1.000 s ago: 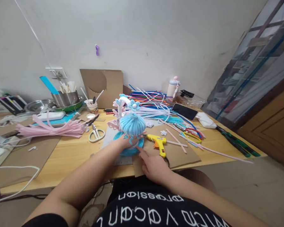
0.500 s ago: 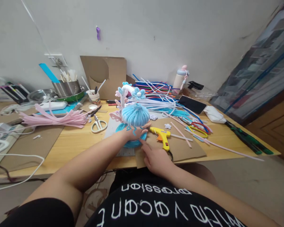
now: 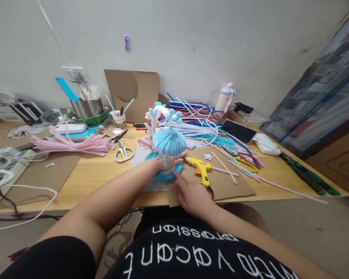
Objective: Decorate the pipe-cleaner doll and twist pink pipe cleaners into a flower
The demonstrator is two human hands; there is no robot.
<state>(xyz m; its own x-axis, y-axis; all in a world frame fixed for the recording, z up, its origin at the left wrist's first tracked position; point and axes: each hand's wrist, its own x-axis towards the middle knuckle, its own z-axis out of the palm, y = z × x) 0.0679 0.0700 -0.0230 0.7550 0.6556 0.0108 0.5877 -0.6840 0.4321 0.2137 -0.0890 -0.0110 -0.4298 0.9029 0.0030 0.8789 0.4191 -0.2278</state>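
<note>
A fluffy craft with a light-blue dome (image 3: 169, 142) hangs below a white arch with blue and pink flowers, over a round blue base (image 3: 163, 177). Under the dome, my left hand (image 3: 169, 162) lies across the base with its fingers stretched to the right; the dome hides part of it. My right hand (image 3: 193, 195) points its index finger at the base's right front edge and touches it, the other fingers bent. Nothing shows in its grasp. Just right of both hands lies a yellow glue gun (image 3: 201, 169) on cardboard (image 3: 229, 188).
Scissors (image 3: 124, 154) and pink fuzzy stems (image 3: 72, 145) lie to the left. Behind the craft is a pile of coloured stems (image 3: 192, 110). A phone (image 3: 238, 131), a bottle (image 3: 223, 101) and green-handled pliers (image 3: 308, 176) are on the right.
The view has turned slightly left, so the table's objects appear a little further right. Both hands keep nearly the same place at the blue base.
</note>
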